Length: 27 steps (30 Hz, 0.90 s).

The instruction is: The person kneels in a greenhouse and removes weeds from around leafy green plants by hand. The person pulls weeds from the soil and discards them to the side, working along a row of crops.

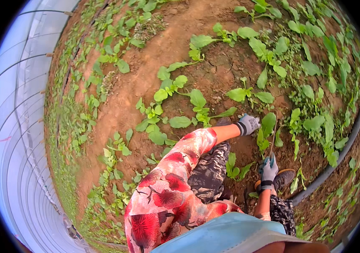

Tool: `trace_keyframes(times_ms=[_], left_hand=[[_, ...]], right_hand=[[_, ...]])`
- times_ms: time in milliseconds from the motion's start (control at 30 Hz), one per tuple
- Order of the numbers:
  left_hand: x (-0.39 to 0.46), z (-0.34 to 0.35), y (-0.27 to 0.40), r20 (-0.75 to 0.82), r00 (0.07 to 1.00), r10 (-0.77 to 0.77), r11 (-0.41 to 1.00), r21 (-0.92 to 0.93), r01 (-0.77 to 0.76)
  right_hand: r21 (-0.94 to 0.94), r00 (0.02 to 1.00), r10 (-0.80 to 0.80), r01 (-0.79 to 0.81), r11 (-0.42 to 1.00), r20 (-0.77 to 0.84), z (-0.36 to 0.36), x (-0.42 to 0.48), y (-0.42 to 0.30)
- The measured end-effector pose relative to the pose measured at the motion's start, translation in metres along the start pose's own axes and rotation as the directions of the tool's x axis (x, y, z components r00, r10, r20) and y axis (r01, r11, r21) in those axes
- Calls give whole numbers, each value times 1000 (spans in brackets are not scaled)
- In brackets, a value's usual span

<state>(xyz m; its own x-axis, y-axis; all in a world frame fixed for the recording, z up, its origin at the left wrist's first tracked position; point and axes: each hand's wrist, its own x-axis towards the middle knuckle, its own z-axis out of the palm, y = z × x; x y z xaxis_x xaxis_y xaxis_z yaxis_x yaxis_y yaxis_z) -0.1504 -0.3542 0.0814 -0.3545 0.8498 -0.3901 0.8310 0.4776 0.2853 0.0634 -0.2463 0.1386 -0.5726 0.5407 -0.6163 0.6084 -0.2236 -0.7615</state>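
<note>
My left hand [249, 124], in a grey work glove with a dark cuff, reaches low over the brown soil. It is just left of a leafy green plant [266, 128]; its fingertips point down, and whether they pinch anything is unclear. In my right hand [268, 170], gloved in grey and blue, is the handle of a thin hand tool [274, 136], perhaps a small sickle or weeding hoe. The tool's slim shaft extends away from me along the plant's right side, its far end near the leaves and hard to make out. Another leafy seedling [237, 169] grows between my arms.
A dark hose or pipe [322, 180] curves along the right. Broad-leaved plants [199, 110] and low weeds [312, 120] cover much of the ground. My shoe [284, 178] is beside my right hand. At far left rises the hooped plastic wall [15, 104] of a greenhouse tunnel.
</note>
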Motion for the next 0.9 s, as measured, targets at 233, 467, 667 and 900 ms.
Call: trace_keyframes(times_ms=[233, 467, 667, 900], left_hand=[[-43, -30, -28, 38, 987, -153, 983, -98, 156], [-51, -44, -34, -36, 981, -191, 974, -133, 185], [-36, -133, -20, -146, 967, -207, 975, -117, 191], [-4, -199, 29, -224, 971, -81, 995, -81, 64]], right_hand=[[-465, 919, -395, 348, 814, -4, 5, -2, 24], [-703, 864, -503, 360, 613, 3, -12, -31, -38], [-571, 793, -609, 511, 642, 25, -78, -104, -124], [-659, 687, -726, 563, 500, 36, -170, -172, -190]])
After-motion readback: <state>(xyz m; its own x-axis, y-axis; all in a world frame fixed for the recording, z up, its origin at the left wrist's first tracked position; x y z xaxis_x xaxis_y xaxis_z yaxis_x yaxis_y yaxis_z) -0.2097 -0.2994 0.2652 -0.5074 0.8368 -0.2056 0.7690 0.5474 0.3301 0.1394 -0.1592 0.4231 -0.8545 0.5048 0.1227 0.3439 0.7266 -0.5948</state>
